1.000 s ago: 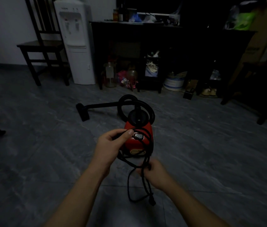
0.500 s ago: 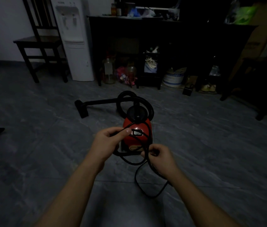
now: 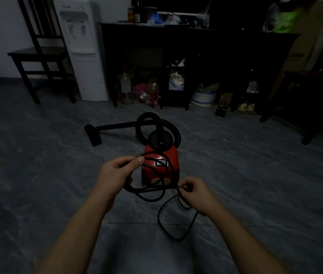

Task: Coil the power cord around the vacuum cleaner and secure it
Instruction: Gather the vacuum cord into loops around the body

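Grey marbled floor [image 3: 37, 194] fills this dim room. Nearest the person, a slack loop of the power cord [image 3: 159, 216] lies on the tiles, so the coiling looks only partly done. That loop runs up into the right hand [image 3: 196, 192], whose curled fingertips pinch a strand just beside the lower corner of the vacuum cleaner [image 3: 171, 157]. The left hand [image 3: 115, 175] holds gathered loops, thumb pressed over the fingers. These loops cross the red body, but I cannot tell whether they go around it. Next, I judge, the slack needs feeding into another turn and the end must be fastened. Beyond lie the hose [image 3: 142, 119] and nozzle [image 3: 93, 135], then a water dispenser [image 3: 83, 56] and a chair [image 3: 37, 54].
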